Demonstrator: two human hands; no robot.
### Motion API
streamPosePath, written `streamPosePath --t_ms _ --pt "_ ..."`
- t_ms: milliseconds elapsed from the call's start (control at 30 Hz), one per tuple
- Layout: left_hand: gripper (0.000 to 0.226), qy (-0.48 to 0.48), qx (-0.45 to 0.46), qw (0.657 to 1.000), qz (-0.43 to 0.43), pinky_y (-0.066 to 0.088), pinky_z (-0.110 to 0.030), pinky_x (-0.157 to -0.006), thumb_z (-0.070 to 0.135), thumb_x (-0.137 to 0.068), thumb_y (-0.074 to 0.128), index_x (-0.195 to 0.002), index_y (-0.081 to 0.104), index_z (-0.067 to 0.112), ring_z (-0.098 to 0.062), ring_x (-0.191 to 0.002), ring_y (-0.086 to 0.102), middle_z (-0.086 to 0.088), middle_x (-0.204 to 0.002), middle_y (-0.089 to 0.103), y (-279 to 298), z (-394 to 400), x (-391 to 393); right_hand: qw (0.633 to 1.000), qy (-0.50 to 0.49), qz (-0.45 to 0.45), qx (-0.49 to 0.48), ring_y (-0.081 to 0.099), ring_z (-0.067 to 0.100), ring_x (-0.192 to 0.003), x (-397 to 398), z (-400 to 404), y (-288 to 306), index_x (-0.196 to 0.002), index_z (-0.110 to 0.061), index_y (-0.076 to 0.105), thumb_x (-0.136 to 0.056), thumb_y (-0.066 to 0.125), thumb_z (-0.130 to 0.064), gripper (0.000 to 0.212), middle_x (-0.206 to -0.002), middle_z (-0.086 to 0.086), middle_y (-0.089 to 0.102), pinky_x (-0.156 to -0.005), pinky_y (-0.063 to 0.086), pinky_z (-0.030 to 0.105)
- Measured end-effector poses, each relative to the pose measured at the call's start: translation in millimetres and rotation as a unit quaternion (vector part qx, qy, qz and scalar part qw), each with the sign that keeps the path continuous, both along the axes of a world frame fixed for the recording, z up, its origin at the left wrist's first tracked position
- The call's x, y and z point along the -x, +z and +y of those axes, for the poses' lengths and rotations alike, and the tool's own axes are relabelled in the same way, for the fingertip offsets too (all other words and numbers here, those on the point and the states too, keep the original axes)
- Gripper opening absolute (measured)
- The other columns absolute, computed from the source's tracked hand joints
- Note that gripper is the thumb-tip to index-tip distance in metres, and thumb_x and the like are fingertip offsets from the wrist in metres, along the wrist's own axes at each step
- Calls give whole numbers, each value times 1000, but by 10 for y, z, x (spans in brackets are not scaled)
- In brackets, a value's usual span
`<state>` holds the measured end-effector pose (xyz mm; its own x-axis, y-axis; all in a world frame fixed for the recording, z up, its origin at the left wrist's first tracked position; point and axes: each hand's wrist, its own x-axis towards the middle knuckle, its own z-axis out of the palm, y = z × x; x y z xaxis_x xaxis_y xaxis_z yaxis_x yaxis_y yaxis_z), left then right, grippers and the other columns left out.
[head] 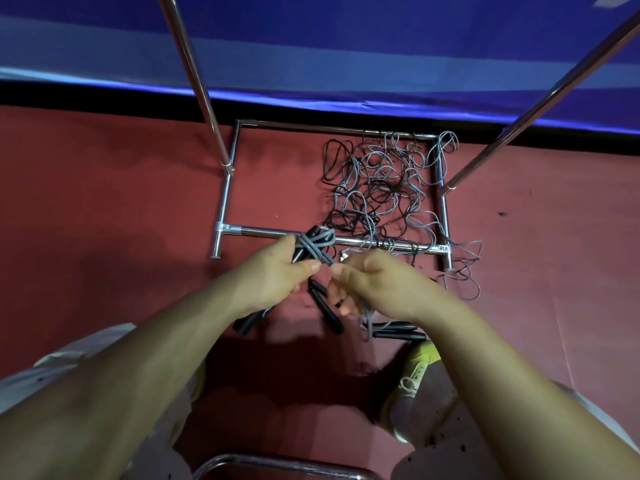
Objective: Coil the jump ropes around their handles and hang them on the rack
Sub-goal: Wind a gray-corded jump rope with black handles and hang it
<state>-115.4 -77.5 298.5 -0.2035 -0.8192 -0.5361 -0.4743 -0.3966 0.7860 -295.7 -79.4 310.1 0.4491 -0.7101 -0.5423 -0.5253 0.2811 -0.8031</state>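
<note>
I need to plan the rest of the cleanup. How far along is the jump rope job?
Early. Nothing looks finished: no coiled rope hangs on the rack poles in view. In hand: the left hand grips black handles wrapped with grey rope, while the right hand pinches its cord. Left: a tangled pile of ropes on the floor inside the rack base, plus loose handles.

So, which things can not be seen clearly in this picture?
- Head view: top of the rack is cut off by the upper edge, so any hung ropes are unseen.
- How many ropes form the tangled pile: strands overlap too much.
- Handles in the left hand: fingers and grey rope cover them.
- What the right hand pinches: hidden by its fingers.
</note>
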Motion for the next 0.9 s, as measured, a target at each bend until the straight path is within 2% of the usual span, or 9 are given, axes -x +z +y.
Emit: streamPosePath --t_ms 133,233,267,333,467,633,733,833,900 --pt "8 -34 -1 999 -29 38 -18 -52 25 -95 55 -102 52 25 -7 -56 44 4 -68 50 -23 -2 21 995 -55 -62 -59 39 12 -32 -24 10 3 -92 -15 55 -104 38 -27 24 -48 0 48 -41 33 25" --pt "23 -55 9 997 -57 36 -26 -67 27 -96 54 -117 51 19 -8 -66 45 10 -71 46 -33 18 45 996 -51 -23 -76 29 11 -33 -63 8 55 -105 -2 57 -99 27 -54 60 -40 -4 33 -43 34 25" --pt "24 -63 16 995 -74 34 -26 -70 27 -96 53 -118 50 18 -9 -71 45 12 -73 45 -25 21 51 995 -54 0 -82 30 10 -34 -77 12 51 -99 -1 58 -96 25 -59 67 -40 -6 31 -45 36 24" --pt "25 -71 29 992 -97 34 -26 -69 28 -96 54 -115 50 13 -9 -73 45 11 -74 44 -11 21 57 993 -78 7 -92 31 6 -34 -128 30 42 -80 -10 55 -96 28 -59 58 -41 -10 30 -45 37 22" --pt "23 -63 10 995 -71 36 -17 -60 25 -94 57 -116 52 19 -4 -66 46 10 -73 49 46 -1 35 984 -140 -36 -102 24 4 -32 -182 42 -17 -68 -18 42 -103 38 -35 39 -39 -12 26 -39 31 19" --pt "33 24 -108 986 122 42 -21 -58 12 -81 71 -112 58 9 -11 -62 53 -2 -72 55 109 -12 20 966 -210 -105 -110 16 7 -34 -143 17 -26 -64 -18 35 -103 39 -25 40 -39 -11 24 -44 15 24" --pt "35 112 -240 930 256 45 -25 -49 15 -62 72 -94 59 10 -14 -54 57 -2 -70 61 158 -12 30 959 -232 -124 -101 15 7 -34 -125 5 -25 -62 -18 34 -103 40 -26 42 -39 -11 23 -44 14 23" --pt "41 109 -360 866 329 48 -23 -46 37 -65 64 -94 61 7 -14 -48 57 -3 -65 62 189 61 24 954 -250 -140 -93 14 7 -35 -108 -14 8 -62 -18 36 -102 40 -25 42 -40 -12 23 -43 14 24" --pt "51 92 -379 832 395 51 -24 -46 42 -52 85 -86 71 7 -15 -48 60 -3 -64 62 163 120 11 949 -259 -152 -92 14 6 -37 -94 -24 39 -64 -18 38 -102 41 -26 39 -40 -14 24 -48 10 29"
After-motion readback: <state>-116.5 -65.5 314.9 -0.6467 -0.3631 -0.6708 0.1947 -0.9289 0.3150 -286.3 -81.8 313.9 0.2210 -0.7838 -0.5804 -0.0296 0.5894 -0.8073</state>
